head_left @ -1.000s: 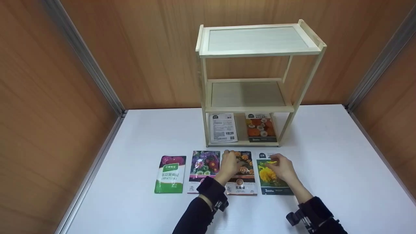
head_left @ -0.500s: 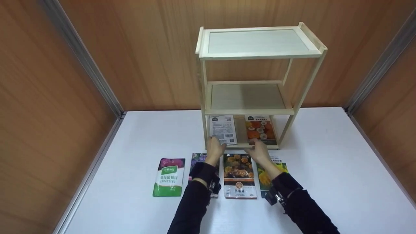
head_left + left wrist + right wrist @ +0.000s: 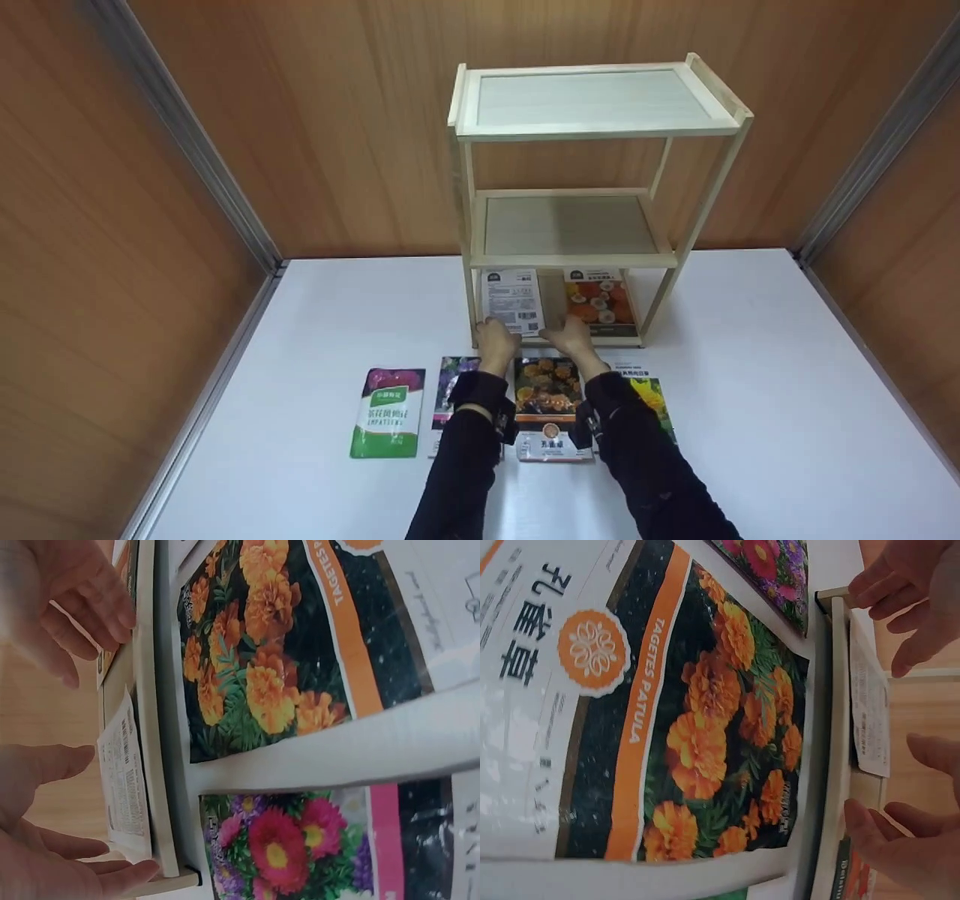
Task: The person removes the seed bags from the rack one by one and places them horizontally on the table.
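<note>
A white seed packet, its printed back up, lies on the left of the bottom shelf. My left hand is at its near left corner, fingers extended and thumb apart in the left wrist view; whether a fingertip touches the packet, I cannot tell. Near the packet's right side is my right hand, loosely spread with nothing between thumb and fingers in the right wrist view. To its right sits an orange-flowered seed packet on the same shelf.
A row of seed packets lies on the white table before the rack: a green-and-white one, a purple-flowered one, an orange marigold one and a yellow-flowered one. The rack's middle shelf overhangs the bottom one.
Both hands have left the marigold and yellow-flowered packets and moved forward to the bottom shelf. In the last half second my right hand shifted left, from the orange-flowered packet toward the white one.
</note>
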{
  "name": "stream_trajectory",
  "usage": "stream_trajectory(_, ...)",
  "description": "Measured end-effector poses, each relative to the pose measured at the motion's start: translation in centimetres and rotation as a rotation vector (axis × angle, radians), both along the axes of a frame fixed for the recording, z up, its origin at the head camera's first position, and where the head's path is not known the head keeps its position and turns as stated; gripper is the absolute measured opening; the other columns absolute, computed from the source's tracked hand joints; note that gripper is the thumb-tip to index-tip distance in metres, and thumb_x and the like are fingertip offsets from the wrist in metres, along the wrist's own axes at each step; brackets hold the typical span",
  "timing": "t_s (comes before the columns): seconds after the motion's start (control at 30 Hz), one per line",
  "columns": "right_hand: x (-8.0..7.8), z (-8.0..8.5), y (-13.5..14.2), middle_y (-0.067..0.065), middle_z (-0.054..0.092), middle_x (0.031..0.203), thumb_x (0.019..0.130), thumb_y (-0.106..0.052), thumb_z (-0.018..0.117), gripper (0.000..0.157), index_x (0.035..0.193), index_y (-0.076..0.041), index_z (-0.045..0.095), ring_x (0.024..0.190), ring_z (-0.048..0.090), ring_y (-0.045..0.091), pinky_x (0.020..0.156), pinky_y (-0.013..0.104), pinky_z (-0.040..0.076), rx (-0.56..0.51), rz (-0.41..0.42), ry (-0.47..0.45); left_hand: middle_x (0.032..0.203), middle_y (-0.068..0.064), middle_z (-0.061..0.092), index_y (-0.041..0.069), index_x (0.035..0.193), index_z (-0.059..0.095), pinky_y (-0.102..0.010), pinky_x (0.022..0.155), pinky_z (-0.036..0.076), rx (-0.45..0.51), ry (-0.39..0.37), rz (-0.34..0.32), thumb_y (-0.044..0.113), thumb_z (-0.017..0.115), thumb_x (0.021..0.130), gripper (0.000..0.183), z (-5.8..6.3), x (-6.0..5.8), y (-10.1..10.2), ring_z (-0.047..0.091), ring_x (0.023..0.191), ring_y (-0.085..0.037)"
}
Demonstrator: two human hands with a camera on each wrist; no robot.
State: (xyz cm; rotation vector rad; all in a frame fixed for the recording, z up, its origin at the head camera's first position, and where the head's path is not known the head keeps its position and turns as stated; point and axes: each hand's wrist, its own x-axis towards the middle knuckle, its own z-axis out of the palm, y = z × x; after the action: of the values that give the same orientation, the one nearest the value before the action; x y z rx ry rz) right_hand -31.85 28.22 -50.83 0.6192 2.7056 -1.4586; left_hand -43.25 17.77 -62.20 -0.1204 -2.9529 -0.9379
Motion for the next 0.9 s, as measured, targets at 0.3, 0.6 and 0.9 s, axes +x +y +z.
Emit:
stream_trajectory(0.3, -1.2, -1.7, 0.1, 0.029, 0.035, 0.129, 0.081, -0.024, 0.063, 0.068, 0.13, 0.01, 0.031, 0.116, 0.037, 0.04, 0.091, 0.045, 0.038, -0.092, 0.007, -0.061, 0.101, -0.028, 0.048, -0.011, 0.114, 0.042, -0.055, 0.076, 0.036, -0.106, -0.019, 0.071, 0.039, 0.074, 0.062, 0.079, -3.9, -1.5, 2.3, 0.045, 0.092, -0.043)
stream_trajectory(0.6, -2.7, -4.3, 1.2, 0.027, 0.039, 0.128, 0.079, -0.026, 0.066, 0.069, 0.129, 0.009, 0.034, 0.109, 0.046, 0.037, 0.083, 0.043, 0.044, -0.127, 0.025, -0.059, 0.099, -0.027, 0.05, -0.011, 0.108, 0.048, -0.054, 0.082, 0.033, 0.083, -0.081, 0.058, 0.033, 0.072, 0.064, 0.067, -3.2, -1.2, 2.3, 0.042, 0.097, -0.043)
stream_trajectory(0.9, -1.3, -0.4, -0.3, 0.029, 0.049, 0.114, 0.081, -0.018, 0.061, 0.05, 0.117, 0.014, 0.045, 0.102, 0.049, 0.04, 0.081, 0.046, 0.043, 0.077, -0.019, -0.077, 0.089, -0.01, 0.062, 0.006, 0.081, 0.065, -0.044, 0.074, 0.04, 0.064, -0.118, 0.042, 0.027, 0.067, 0.065, 0.027, -9.7, -6.3, 3.7, 0.053, 0.087, -0.033)
